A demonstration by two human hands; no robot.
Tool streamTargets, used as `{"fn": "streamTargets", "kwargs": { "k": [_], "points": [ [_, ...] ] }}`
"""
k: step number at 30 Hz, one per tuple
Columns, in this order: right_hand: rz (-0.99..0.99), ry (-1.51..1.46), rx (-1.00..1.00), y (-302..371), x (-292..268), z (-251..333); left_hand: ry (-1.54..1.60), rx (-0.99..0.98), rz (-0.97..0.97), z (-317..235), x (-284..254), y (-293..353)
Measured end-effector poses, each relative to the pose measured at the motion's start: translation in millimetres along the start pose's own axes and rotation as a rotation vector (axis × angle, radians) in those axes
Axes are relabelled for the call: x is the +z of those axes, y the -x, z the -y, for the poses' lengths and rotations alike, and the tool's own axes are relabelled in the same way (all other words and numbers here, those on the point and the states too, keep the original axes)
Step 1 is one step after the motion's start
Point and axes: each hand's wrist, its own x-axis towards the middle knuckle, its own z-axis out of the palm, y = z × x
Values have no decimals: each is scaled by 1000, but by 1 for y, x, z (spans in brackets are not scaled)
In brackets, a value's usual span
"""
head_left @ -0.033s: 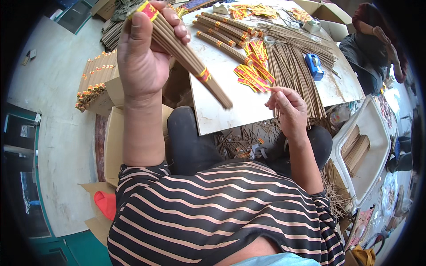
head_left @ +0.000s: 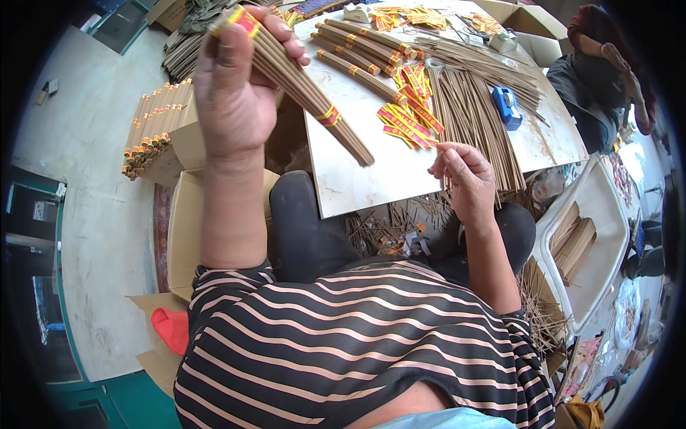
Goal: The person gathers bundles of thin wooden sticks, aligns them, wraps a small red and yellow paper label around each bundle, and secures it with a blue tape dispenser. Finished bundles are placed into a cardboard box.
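Head view: left hand (head_left: 232,107) curled firmly round the upper end of a bundle of brown sticks (head_left: 307,93), thumb on near side, fingers wrapped over the far side. Bundle slants down to the right, lower end over the white table (head_left: 350,189); red-and-yellow bands near both ends. Right hand (head_left: 470,175) low at table edge, thumb and index close together, other fingers bent in; fingertips at the edge of the red-and-yellow labels (head_left: 406,123), cannot tell whether one is pinched. Loose sticks (head_left: 475,129) just beyond the right hand; blue tape dispenser (head_left: 506,109) right of those. Banded bundles (head_left: 357,74) lie behind the labels.
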Motion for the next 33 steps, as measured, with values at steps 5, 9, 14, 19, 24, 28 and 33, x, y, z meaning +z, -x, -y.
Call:
{"fn": "streamTargets", "kwargs": {
  "k": [5, 9, 14, 19, 24, 28, 33],
  "points": [
    [-24, 46, 57, 1, -6, -2, -158, -11, -153, 60, -20, 28],
    [-47, 97, 66, 0, -9, -2, -196, -63, -208, 69, -28, 38],
    [-36, 215, 166, 0, 2, -7, -192, -172, -237, 79, -30, 49],
    [201, 866, -222, -7, 28, -22, -173, -54, -318, 55, -25, 40],
    [316, 894, -751, 17, 51, -1, 236, -103, -845, 48, -54, 41],
    [213, 879, -315, 15, 64, -21, 740, -451, -1085, 86, -39, 58],
    [-12, 256, -307, -16, 82, -23, 744, -697, -950, 105, 35, 104]
  ]
}}
